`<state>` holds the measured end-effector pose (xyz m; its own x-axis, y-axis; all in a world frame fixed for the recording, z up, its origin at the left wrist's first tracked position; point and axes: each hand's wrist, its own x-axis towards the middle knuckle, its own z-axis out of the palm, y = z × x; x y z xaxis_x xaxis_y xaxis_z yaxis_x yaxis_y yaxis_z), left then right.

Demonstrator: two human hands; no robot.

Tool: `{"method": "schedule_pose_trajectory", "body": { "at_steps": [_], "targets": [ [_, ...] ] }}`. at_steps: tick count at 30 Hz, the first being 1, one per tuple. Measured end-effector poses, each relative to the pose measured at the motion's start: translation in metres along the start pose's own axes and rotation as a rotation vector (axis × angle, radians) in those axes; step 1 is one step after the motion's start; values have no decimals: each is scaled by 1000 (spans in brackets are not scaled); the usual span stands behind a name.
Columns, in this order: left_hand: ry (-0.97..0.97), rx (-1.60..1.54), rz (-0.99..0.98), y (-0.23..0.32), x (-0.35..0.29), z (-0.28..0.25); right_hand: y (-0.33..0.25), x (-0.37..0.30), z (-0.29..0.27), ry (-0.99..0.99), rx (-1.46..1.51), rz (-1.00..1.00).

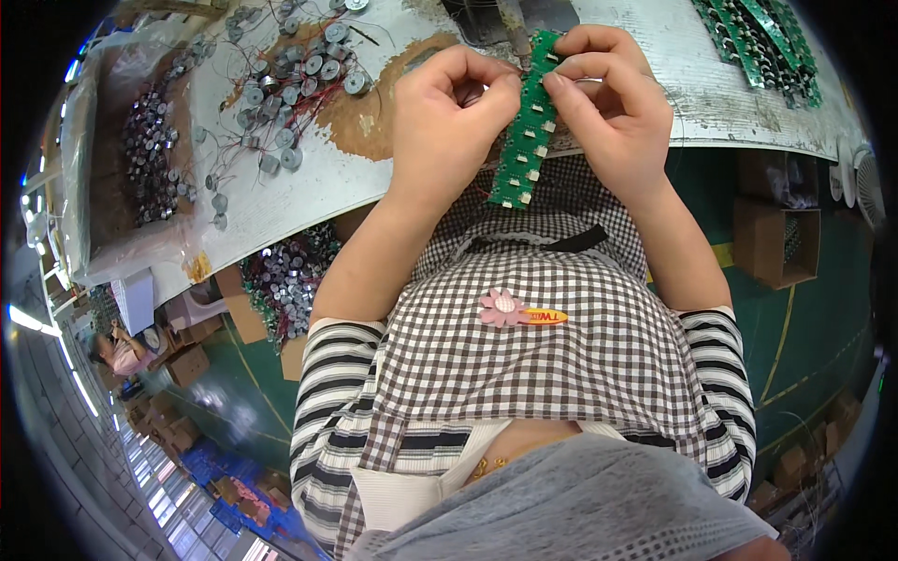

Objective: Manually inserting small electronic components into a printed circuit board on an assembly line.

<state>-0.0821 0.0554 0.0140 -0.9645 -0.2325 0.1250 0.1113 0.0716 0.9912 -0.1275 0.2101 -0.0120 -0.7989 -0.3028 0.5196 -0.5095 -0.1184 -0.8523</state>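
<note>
A long green circuit board (520, 161) with a row of small white connectors hangs tilted over the table's near edge, its lower end above my checked apron. My right hand (617, 112) grips the upper part of this strip between thumb and fingers. Against the board's left side, my left hand (454, 122) is closed in a pinch, thumb against forefinger; whatever it holds is too small to make out. Left of that hand, small round metal motors (290, 89) with thin red wires lie scattered over the white tabletop (346, 182).
More motors (150, 150) are heaped in a clear plastic-lined tray at the far left. Several green circuit boards (762, 47) are stacked at the back right. A dark metal fixture (477, 23) stands behind my hands. Below the table are a box of motors (290, 280) and an open carton (776, 245).
</note>
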Motion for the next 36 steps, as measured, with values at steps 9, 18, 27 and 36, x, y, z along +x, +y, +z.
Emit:
{"method": "schedule_pose_trajectory", "body": {
  "at_steps": [9,18,27,36],
  "targets": [
    [1,47,-59,1,-8,0,-1,-10,-1,-29,29,6],
    [-43,74,-89,-1,-7,-2,2,-8,1,41,10,2],
    [44,35,-16,1,-2,3,0,-3,-1,-19,-95,-21],
    [32,108,-37,-3,-6,-1,-2,-7,2,7,-53,-30]
  ]
}}
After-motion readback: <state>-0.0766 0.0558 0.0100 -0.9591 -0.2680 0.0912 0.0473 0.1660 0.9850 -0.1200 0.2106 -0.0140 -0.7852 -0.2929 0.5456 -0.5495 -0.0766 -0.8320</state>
